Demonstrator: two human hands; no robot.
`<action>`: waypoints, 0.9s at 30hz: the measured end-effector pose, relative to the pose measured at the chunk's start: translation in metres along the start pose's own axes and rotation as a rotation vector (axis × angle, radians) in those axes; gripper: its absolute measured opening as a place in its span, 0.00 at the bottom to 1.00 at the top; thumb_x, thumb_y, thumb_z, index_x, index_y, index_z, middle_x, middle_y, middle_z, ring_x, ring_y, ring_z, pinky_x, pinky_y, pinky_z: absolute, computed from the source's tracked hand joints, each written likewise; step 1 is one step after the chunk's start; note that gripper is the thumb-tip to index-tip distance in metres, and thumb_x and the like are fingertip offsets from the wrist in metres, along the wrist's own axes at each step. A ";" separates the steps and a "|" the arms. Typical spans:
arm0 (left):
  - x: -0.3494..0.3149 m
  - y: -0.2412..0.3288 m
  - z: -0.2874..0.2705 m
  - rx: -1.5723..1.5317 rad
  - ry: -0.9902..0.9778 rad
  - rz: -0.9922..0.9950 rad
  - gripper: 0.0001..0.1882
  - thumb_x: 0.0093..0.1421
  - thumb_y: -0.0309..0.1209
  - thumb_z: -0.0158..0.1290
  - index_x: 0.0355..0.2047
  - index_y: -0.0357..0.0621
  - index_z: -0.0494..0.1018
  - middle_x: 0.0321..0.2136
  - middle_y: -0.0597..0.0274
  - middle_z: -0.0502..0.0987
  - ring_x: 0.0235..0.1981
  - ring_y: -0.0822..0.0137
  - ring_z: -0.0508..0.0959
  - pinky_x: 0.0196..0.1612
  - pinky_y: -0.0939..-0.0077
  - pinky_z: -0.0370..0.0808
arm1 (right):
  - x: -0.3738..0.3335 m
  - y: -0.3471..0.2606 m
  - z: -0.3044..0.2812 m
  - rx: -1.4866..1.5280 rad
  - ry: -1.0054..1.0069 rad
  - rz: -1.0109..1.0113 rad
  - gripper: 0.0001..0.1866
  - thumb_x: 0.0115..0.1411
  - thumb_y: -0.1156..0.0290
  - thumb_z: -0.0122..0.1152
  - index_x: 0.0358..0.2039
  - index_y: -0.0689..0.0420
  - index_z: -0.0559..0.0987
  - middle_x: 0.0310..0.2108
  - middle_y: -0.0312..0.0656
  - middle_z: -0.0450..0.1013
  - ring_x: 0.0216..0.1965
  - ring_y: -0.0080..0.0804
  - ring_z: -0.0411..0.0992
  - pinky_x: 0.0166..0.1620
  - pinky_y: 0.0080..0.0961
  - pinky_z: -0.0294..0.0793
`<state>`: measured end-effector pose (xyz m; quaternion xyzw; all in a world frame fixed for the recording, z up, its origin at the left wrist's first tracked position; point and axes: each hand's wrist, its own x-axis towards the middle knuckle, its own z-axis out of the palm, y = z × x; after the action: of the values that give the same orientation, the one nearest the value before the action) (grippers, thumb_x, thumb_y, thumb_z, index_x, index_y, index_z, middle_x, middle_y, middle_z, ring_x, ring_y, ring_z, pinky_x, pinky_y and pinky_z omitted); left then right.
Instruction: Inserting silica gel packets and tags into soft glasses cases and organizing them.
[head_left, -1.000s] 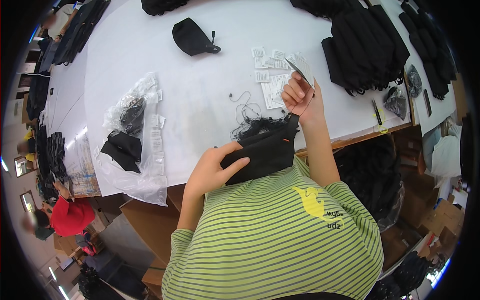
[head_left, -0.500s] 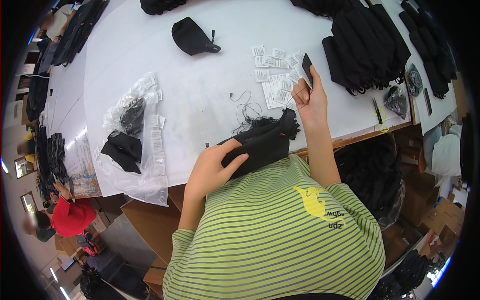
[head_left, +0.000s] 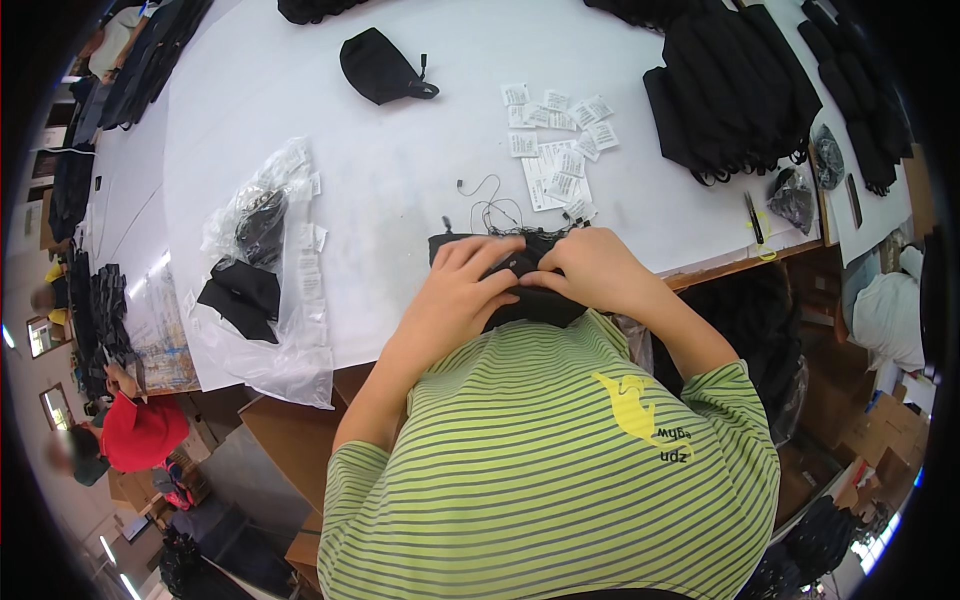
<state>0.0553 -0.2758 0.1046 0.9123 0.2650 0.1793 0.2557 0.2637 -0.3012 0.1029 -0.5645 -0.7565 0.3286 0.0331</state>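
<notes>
At the near edge of the white worktop (head_left: pixel 400 180), directly in front of the striped green shirt (head_left: pixel 560 470): black fabric piece (head_left: pixel 535 300), dark and matte, soft and crumpled, mostly hidden under both hands, one flat corner showing at its left end. Left hand (head_left: pixel 460 290) pressed on top of the piece, fingers curled over its upper edge, grip closed on the fabric. Right hand (head_left: pixel 595 270) just beside it, touching fingertip to fingertip, likewise clamped on the same piece. Thin black cord (head_left: pixel 490 205) looping on the worktop just beyond the fabric. Farther back, scattered small white paper tags (head_left: pixel 560 140). Left of the hands, well apart: clear plastic bags (head_left: pixel 270 290) holding folded black items. Near the far edge, a black pouch (head_left: pixel 380 65) lying alone. At right, a stack of black garments (head_left: pixel 735 85), with a small wrapped dark bundle (head_left: pixel 795 195) near the worktop's corner.
</notes>
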 end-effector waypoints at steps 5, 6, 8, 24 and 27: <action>0.021 -0.024 -0.003 -0.239 -0.489 -0.216 0.07 0.55 0.33 0.56 0.31 0.45 0.76 0.33 0.63 0.78 0.34 0.64 0.76 0.40 0.71 0.70 | -0.018 0.008 -0.004 0.206 -0.067 -0.038 0.15 0.50 0.54 0.64 0.29 0.52 0.83 0.15 0.40 0.73 0.18 0.37 0.70 0.25 0.28 0.67; 0.031 -0.032 -0.004 -0.392 -0.596 -0.302 0.08 0.56 0.35 0.55 0.32 0.44 0.76 0.28 0.64 0.79 0.31 0.65 0.76 0.39 0.72 0.70 | -0.020 0.010 -0.003 0.205 -0.066 -0.037 0.15 0.50 0.54 0.64 0.29 0.52 0.83 0.15 0.40 0.73 0.18 0.37 0.70 0.25 0.28 0.67; 0.057 -0.067 0.017 -0.625 -0.372 -0.347 0.11 0.56 0.37 0.54 0.34 0.44 0.77 0.27 0.61 0.78 0.29 0.61 0.75 0.37 0.71 0.70 | -0.023 0.015 0.005 0.132 -0.117 -0.033 0.17 0.50 0.53 0.63 0.33 0.52 0.83 0.20 0.41 0.75 0.23 0.39 0.74 0.30 0.31 0.71; 0.124 -0.141 0.078 0.104 0.197 0.120 0.15 0.49 0.30 0.58 0.39 0.47 0.74 0.38 0.63 0.76 0.44 0.63 0.72 0.49 0.67 0.64 | -0.039 0.018 -0.012 0.060 0.203 -0.090 0.09 0.47 0.64 0.66 0.28 0.53 0.84 0.17 0.42 0.75 0.18 0.38 0.71 0.25 0.27 0.69; 0.128 -0.141 0.078 0.121 0.133 0.147 0.11 0.51 0.31 0.58 0.36 0.45 0.76 0.37 0.62 0.78 0.42 0.62 0.74 0.49 0.68 0.65 | -0.038 0.014 -0.014 0.047 0.205 -0.117 0.09 0.47 0.64 0.66 0.28 0.53 0.84 0.17 0.42 0.74 0.18 0.38 0.71 0.25 0.27 0.68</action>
<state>0.1376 -0.1282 -0.0126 0.9291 0.2242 0.2415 0.1682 0.2951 -0.3257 0.1185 -0.5490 -0.7729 0.2844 0.1424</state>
